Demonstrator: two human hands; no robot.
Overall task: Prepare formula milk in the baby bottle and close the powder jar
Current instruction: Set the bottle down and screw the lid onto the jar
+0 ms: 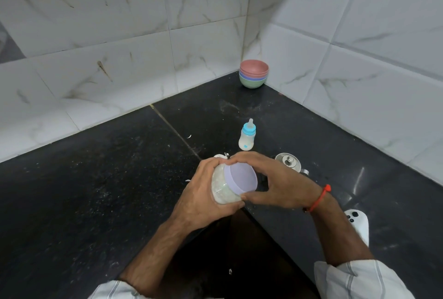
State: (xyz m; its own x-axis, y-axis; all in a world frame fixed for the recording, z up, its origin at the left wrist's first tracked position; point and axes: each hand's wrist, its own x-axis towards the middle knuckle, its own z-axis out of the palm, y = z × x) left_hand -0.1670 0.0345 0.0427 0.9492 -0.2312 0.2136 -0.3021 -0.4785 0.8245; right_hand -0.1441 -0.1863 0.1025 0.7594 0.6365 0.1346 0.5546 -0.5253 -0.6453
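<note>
A clear plastic powder jar with white powder inside is tilted above the counter's inner corner, wrapped by my left hand. Its lilac lid sits on the jar mouth, and my right hand grips the lid's rim with thumb below and fingers over the top. The baby bottle stands upright on the black counter behind the hands. It has a blue collar, a clear teat and white milk in it.
The black stone counter runs into a tiled corner. Stacked coloured bowls stand in that corner. A steel pot lid lies right of the hands, and a white phone lies at the right. Powder specks dot the counter.
</note>
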